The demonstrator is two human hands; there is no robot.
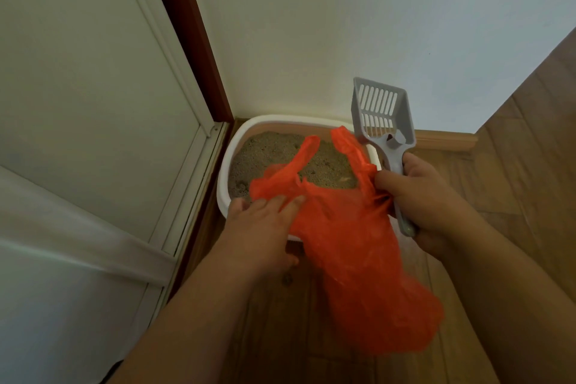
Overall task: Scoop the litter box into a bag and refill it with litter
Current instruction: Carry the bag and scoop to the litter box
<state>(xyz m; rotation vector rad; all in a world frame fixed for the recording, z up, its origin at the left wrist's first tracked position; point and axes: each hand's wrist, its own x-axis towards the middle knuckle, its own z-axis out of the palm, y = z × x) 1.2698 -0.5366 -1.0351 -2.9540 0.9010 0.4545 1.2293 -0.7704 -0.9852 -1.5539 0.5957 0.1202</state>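
A white litter box (229, 146) holding grey-brown litter (271, 150) stands on the floor in the corner by the wall. An orange plastic bag (352, 259) hangs in front of it, its two handles lifted over the litter. My left hand (261, 227) grips the bag's left edge near one handle. My right hand (427, 199) holds the bag's right edge together with the handle of a grey slotted litter scoop (380, 115), which points upward and looks empty. The bag hides the box's near rim.
A white sliding door (93, 134) with a dark red frame (190, 31) runs along the left. White wall (343, 25) stands behind the box, with a wooden skirting (445, 140). Wooden floor (514, 165) spreads to the right and toward me.
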